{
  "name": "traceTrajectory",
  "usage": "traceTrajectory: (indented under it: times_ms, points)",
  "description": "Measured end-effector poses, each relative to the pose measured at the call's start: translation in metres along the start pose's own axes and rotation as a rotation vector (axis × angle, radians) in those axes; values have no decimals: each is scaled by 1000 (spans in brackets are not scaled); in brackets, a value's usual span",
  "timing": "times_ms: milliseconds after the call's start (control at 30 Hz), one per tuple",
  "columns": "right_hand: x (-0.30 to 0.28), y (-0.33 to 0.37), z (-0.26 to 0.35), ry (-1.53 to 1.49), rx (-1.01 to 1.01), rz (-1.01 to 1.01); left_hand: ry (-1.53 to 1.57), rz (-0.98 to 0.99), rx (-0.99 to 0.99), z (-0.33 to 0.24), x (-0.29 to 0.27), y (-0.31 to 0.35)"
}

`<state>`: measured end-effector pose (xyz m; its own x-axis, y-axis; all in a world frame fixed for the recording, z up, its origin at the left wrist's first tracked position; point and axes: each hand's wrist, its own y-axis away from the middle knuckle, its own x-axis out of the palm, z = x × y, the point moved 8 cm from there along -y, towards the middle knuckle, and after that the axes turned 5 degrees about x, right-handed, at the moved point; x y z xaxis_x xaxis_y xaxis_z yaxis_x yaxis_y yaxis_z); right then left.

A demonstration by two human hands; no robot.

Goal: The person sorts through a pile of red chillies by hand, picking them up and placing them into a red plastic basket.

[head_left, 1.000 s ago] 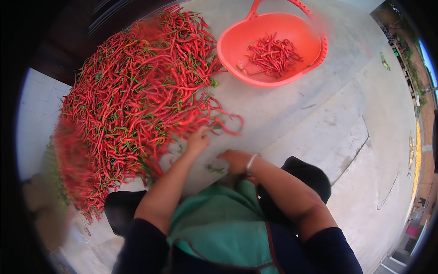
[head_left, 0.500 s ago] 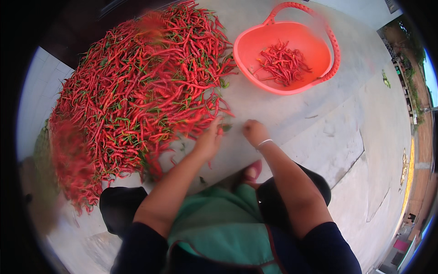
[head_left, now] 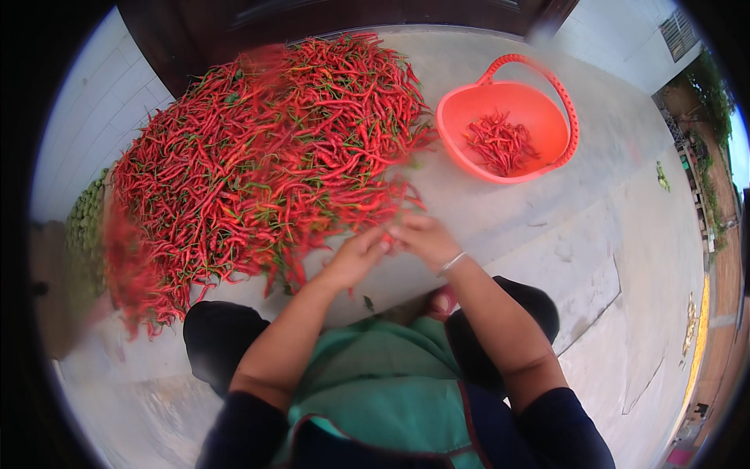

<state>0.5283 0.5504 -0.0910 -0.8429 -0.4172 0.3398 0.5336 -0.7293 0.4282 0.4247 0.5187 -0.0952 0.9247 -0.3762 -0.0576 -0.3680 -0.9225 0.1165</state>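
Note:
My left hand (head_left: 358,256) and my right hand (head_left: 426,241) meet in front of me, just off the near right edge of a big heap of red chili peppers (head_left: 258,164). A bit of red chili pepper (head_left: 389,238) shows between the fingers, closed in my left hand. My right fingers are bent in and pinch at the same spot, partly smeared by motion. Beyond them to the right stands an orange-red plastic basket (head_left: 457,144) with a raised handle. Loose red chili peppers (head_left: 502,143) lie in its bottom.
A dark door (head_left: 351,17) and a white tiled wall (head_left: 70,148) stand behind the heap. Pale green round produce (head_left: 86,223) is piled at the far left. Cracks run through the concrete floor (head_left: 578,266) on the right. A small green leaf (head_left: 369,303) lies near my knees.
My hands were apart; now they have come together over the red chili pepper. The view has tilted up, showing more of the door and putting the heap and basket lower in the picture.

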Motion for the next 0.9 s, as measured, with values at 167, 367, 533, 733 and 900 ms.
traceTrajectory:
  times_ms: [167,367,533,733,900]
  points:
    - [25,19,42,831,-408,-200,-81,-6,-97,-1,-2,5]
    - [-14,8,18,1490,-580,-396,-69,12,-355,46,2,-20]
    - [-54,-1,-75,1506,57,91,453,-148,-368,25,36,-109]
    - [-34,-17,-92,1266,-26,128,370,-226,30,-21,66,-210]
    - [-75,-50,-124,1322,33,105,-767,-127,-188,91,7,-178]
